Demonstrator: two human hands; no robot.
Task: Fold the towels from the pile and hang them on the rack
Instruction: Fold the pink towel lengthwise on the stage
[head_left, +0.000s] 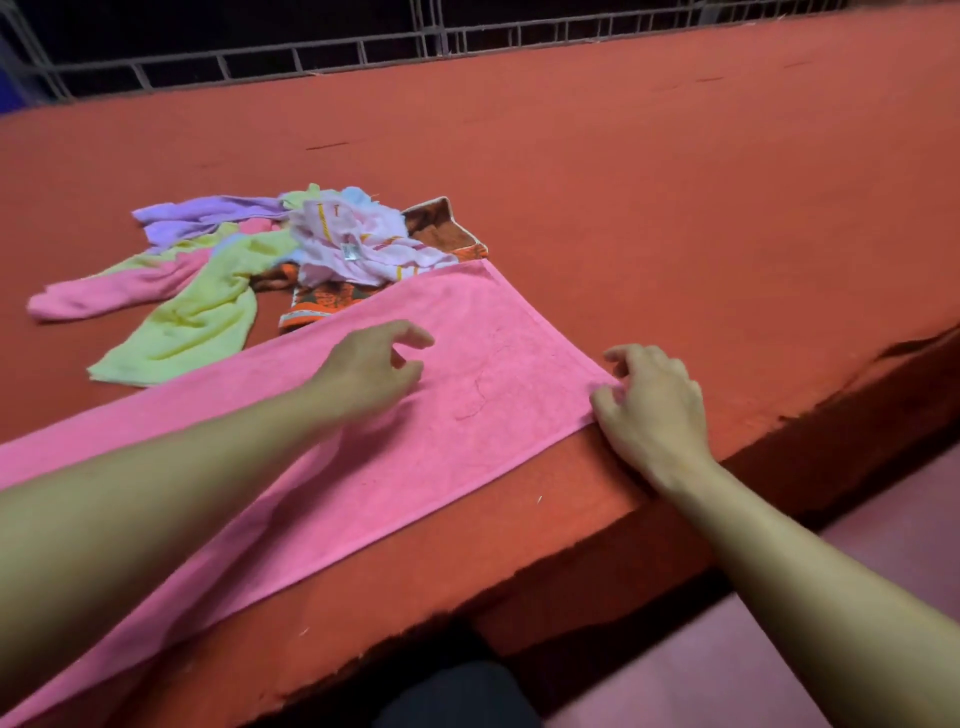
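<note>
The pink towel (457, 415) is lying flat along the near edge of the red desk (675, 182), so the folding step seems to be just beginning. The right hand (654, 410) is touching its corner at 3 o'clock, its grip loosely curled and maybe pinching the hem; I cannot tell surely. The left hand (369, 371) is hovering over the middle, half open, holding nothing. The pile (291, 254) is waiting at 11 o'clock. Next, probably, both hands must be taking corners

head view | single camera, above the near edge of the red table (675, 171) | faces forward and down across it | close to that edge | railing (332, 52) beyond table's far side
</note>
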